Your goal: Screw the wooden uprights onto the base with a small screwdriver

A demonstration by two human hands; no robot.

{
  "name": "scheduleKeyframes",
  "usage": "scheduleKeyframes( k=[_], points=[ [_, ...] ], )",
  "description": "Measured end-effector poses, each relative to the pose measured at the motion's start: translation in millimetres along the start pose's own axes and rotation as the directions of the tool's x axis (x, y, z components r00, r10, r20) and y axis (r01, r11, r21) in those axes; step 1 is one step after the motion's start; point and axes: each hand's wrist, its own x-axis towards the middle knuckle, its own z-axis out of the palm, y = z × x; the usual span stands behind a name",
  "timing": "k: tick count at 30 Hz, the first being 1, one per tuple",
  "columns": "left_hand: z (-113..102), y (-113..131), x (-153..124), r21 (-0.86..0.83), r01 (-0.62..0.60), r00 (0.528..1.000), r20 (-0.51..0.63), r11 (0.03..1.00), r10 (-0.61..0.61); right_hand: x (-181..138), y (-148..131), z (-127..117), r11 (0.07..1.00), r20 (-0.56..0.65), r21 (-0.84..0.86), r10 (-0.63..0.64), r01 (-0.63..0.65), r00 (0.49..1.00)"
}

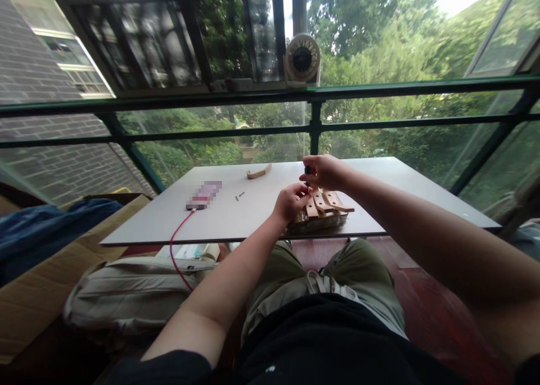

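My right hand is closed around the black and red handle of what looks like a screwdriver, held upright with its lower end down by my left fingertips. My left hand is closed, thumb and fingers pinched at that lower end, over the left side of several light wooden pieces with round holes. What sits between the left fingers is hidden. Those wooden pieces lie side by side on a low, clear-wrapped bundle at the table's near edge.
On the white table lie a curved wooden piece, two small dark screws and a phone with a red cable. A beige bag and cardboard box stand left. Green railings run behind the table.
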Motion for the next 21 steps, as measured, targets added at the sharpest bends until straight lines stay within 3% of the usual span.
scheduleKeyframes(
  k=[5, 8, 12, 21],
  points=[
    [-0.8, 0.8, 0.0, 0.007, -0.009, 1.0, -0.014, 1.0, 0.009, 1.2, 0.7, 4.0, 0.999, -0.003, -0.007, 0.038, -0.038, 0.999],
    [-2.3, 1.1, -0.3, 0.029, -0.011, 1.0, -0.025, 1.0, 0.012, -0.9, -0.9, 1.5, 1.0, 0.023, 0.006, -0.009, 0.009, 1.0],
    [-4.4, 2.5, -0.5, 0.068, -0.012, 0.999, -0.032, 0.998, 0.014, -6.5, -4.7, -8.2, 0.973, 0.074, 0.184, -0.154, 0.138, 0.985],
    [-3.5, 4.1, -2.4, 0.063, -0.002, 1.0, -0.015, 0.998, 0.002, -7.1, -4.3, -9.5, 0.933, 0.093, 0.346, -0.139, 0.099, 0.986]
  ],
)
